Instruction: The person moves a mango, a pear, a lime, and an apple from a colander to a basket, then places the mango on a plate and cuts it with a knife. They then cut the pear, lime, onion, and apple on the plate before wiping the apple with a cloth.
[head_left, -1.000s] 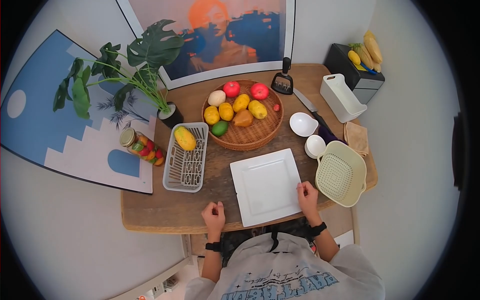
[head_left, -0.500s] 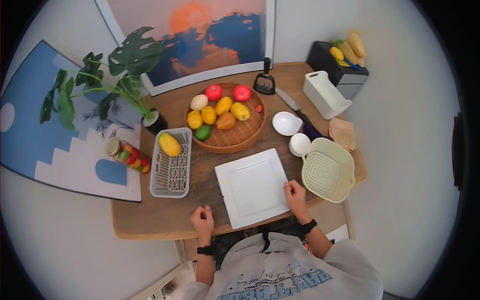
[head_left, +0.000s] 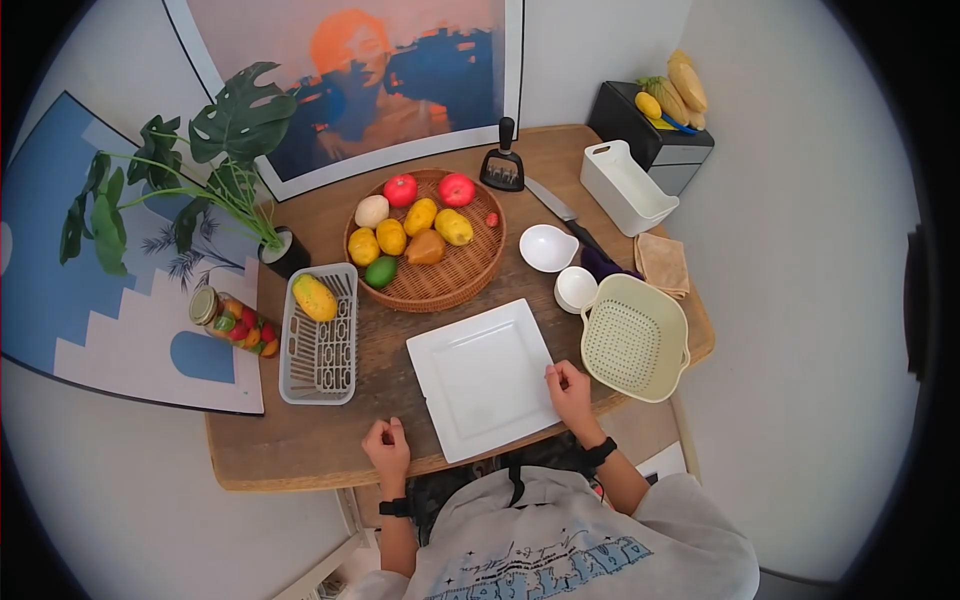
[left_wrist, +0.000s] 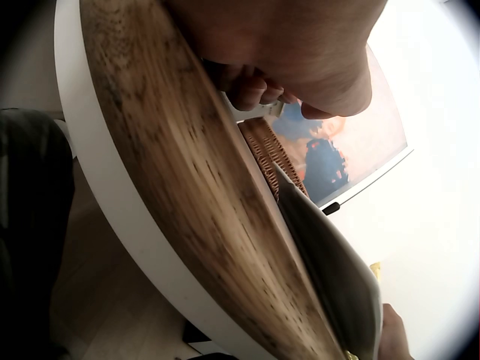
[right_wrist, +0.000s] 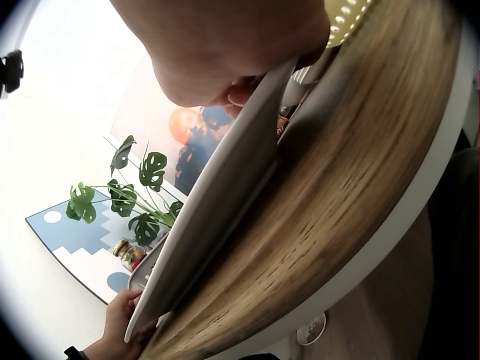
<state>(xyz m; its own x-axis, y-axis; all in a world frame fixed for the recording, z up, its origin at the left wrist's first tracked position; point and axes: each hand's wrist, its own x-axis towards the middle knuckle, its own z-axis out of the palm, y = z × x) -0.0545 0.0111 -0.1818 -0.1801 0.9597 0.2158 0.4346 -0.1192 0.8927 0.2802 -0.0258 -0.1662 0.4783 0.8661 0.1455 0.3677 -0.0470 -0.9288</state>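
From the head feed I see the white square plate (head_left: 480,375) lying on the wooden bench (head_left: 285,445) at its front edge, between the person's two hands. The left hand (head_left: 387,447) rests at the bench's front edge, just beside the plate and apart from it; I see its fingers loosely curled together around nothing. The right hand (head_left: 570,393) is at the plate's right rim, its fingers also curled; they overlap the rim in my view, but I cannot tell whether they are clamped on it or just beside it. Just to the right of that hand I have the cream perforated basket (head_left: 635,345), with a small white cup (head_left: 575,290) beside it and a spouted white bowl (head_left: 548,247) beyond. Behind the plate sits the round wicker tray (head_left: 468,268) of red, yellow and green produce, and to the left is the grey plastic basket (head_left: 316,396), with one yellow fruit (head_left: 315,298) in its far end. A knife (head_left: 550,203) lies farther back, near the tray.
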